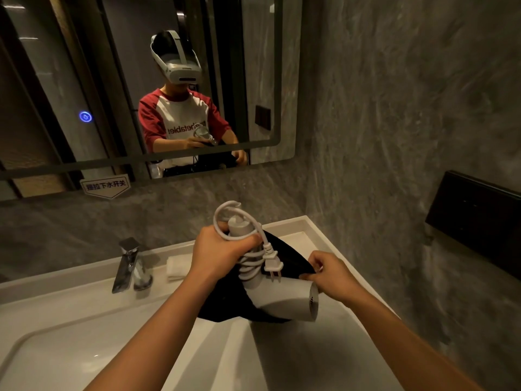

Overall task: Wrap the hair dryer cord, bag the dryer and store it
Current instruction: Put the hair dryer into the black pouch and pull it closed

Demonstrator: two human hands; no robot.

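Hair dryer (284, 300), one, gripped by left fingers (246, 241); right fingers (317, 261) pinch one black bag (287, 256).

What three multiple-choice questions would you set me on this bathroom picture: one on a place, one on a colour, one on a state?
1. Where does the folded white cloth lie?
A. In the basin
B. On the counter, just right of the tap
C. On a wall shelf

2. What colour is the bag pinched by the right hand?
A. White
B. Red
C. Black

3. How is the cord of the hair dryer?
A. Wound round the handle
B. Plugged into the wall
C. Trailing into the basin

Answers:
1 B: the cloth sits on the counter beside the tap.
2 C: the fabric at the right hand is black.
3 A: coils circle the handle gripped by the left hand, and the plug hangs free.
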